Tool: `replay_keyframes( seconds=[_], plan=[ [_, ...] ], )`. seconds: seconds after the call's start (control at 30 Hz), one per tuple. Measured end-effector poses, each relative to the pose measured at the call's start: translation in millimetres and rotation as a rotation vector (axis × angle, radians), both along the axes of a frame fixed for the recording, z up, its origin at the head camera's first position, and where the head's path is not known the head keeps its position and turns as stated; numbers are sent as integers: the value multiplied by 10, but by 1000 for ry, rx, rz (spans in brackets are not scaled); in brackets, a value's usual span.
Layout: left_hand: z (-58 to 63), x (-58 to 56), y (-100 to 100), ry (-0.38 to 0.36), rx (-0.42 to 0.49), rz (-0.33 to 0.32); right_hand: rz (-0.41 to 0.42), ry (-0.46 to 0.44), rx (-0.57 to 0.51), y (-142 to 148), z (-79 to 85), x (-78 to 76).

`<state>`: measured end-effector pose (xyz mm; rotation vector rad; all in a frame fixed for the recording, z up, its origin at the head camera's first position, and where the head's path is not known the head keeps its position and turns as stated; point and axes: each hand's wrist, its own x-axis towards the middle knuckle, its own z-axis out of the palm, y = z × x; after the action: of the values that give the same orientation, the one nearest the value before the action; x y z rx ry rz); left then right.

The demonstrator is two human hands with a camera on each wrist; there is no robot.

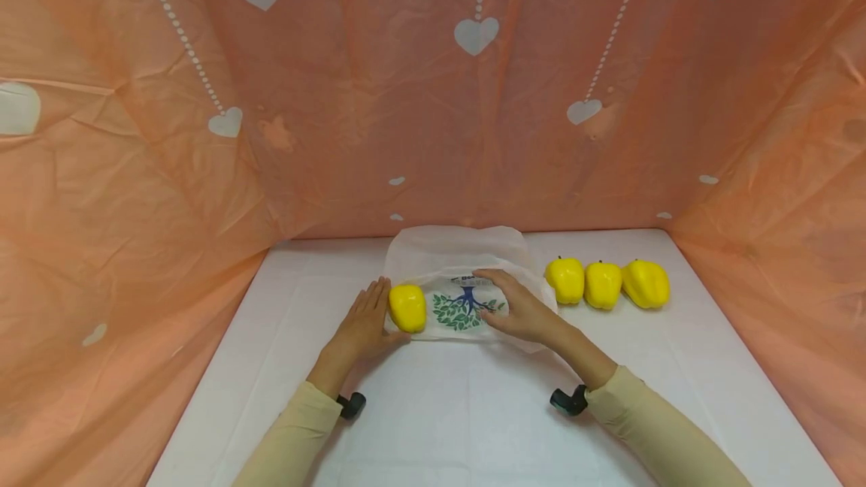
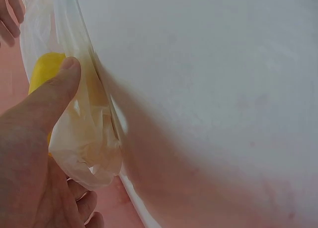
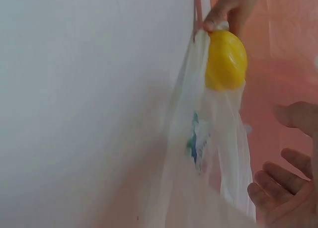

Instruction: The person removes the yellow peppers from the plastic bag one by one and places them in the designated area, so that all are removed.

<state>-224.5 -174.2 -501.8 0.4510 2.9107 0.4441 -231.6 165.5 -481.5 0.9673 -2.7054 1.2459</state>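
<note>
A yellow bell pepper point(image 1: 407, 308) lies on the left end of a white plastic bag point(image 1: 531, 288) printed with a green and blue tree. My left hand point(image 1: 365, 325) rests against the pepper's left side with its fingers straight, and its thumb lies along the near side by the bag's edge. In the left wrist view, the thumb overlaps the pepper point(image 2: 45, 69) and the bag's gathered plastic point(image 2: 87, 148). Over the right part of the print, my right hand point(image 1: 524, 310) is spread with thumb and fingers apart, holding nothing.
Three more yellow bell peppers, the nearest one point(image 1: 565, 280) beside the bag, stand in a row at the back right of the white table point(image 1: 467, 412). An orange curtain point(image 1: 419, 111) with white hearts hangs behind and on both sides.
</note>
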Motion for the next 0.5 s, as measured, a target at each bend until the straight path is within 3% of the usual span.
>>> replay_keyframes(
  seconds=[0.5],
  plan=[
    [-14,-15,7,-2,4,-3,50,-47,40,-365,-84,-88]
  ],
)
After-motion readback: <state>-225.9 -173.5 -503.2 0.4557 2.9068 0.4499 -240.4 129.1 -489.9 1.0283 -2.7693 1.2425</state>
